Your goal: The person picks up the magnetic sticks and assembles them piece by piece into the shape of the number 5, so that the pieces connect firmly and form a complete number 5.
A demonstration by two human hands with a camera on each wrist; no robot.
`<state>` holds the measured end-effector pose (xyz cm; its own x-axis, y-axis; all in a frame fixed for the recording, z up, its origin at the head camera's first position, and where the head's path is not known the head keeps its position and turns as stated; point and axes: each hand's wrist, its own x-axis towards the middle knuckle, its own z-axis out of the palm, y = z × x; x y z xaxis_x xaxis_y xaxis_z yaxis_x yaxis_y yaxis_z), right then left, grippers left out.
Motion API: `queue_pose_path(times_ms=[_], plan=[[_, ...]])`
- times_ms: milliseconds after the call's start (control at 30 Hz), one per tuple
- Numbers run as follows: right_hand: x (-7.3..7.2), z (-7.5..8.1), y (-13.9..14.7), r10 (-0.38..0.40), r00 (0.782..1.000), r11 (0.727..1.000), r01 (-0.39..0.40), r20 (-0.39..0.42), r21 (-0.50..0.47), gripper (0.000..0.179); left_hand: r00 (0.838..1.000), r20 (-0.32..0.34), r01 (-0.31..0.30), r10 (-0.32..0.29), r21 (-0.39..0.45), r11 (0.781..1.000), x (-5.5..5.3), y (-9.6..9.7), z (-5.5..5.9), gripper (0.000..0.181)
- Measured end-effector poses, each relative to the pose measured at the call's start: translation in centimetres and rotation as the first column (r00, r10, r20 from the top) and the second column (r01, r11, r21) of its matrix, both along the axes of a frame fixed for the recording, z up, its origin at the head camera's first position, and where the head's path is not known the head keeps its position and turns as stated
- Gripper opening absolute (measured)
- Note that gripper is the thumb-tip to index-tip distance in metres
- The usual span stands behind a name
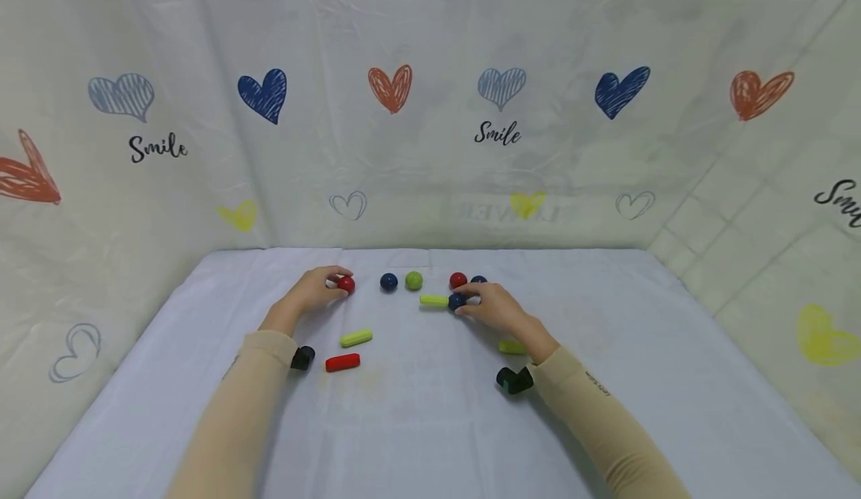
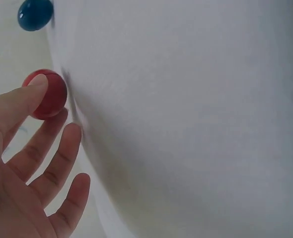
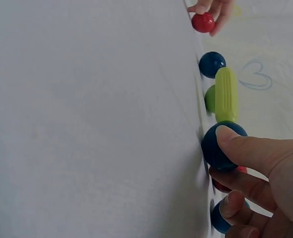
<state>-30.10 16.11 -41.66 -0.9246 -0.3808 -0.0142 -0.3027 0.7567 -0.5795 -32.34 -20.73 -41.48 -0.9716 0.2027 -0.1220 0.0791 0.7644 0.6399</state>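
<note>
At the back left of the table, my left hand (image 1: 315, 290) pinches a red ball (image 2: 54, 96) between thumb and forefinger, the other fingers spread loosely. Right of centre, my right hand (image 1: 496, 309) holds a dark blue ball (image 3: 220, 146) between thumb and fingers. A yellow-green ribbed rod (image 3: 226, 94) meets that ball end-on and points left. Behind the right hand are a second red ball (image 1: 458, 280) and another blue ball (image 1: 478, 279), partly hidden by it. A blue ball (image 1: 389, 282) and a green ball (image 1: 413, 281) stand between the hands.
Nearer the front left lie a yellow-green rod (image 1: 356, 338) and a red rod (image 1: 343, 362). Another yellow-green rod (image 1: 512, 347) lies partly behind the right forearm. Black wrist cameras sit below both wrists. A white heart-printed sheet (image 1: 430, 163) hangs behind the table.
</note>
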Motion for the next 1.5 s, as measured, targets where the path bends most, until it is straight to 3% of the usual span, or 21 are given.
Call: queue_pose_path(times_ms=[433, 600, 933, 1500], plan=[[-0.1, -0.1, 0.1, 0.016, 1.0, 1.0, -0.016, -0.001, -0.016, 0.044, 0.998, -0.026, 0.058, -0.059, -0.039, 0.998, 1.3, 0.3, 0.8, 0.046], [-0.1, -0.1, 0.0, 0.015, 1.0, 1.0, -0.015, -0.004, -0.025, 0.044, 0.992, -0.065, 0.109, -0.112, -0.043, 0.993, 1.8, 0.8, 1.1, 0.045], [0.0, 0.0, 0.0, 0.002, 1.0, 1.0, -0.002, 0.008, -0.008, 0.044, 0.98, -0.073, 0.181, -0.184, -0.044, 0.983, 2.6, 2.0, 1.3, 0.045], [-0.4, 0.2, -0.1, 0.021, 1.0, 1.0, -0.021, 0.012, 0.011, 0.046, 0.975, -0.076, 0.204, -0.208, -0.056, 0.977, 3.8, 4.9, 1.9, 0.042]])
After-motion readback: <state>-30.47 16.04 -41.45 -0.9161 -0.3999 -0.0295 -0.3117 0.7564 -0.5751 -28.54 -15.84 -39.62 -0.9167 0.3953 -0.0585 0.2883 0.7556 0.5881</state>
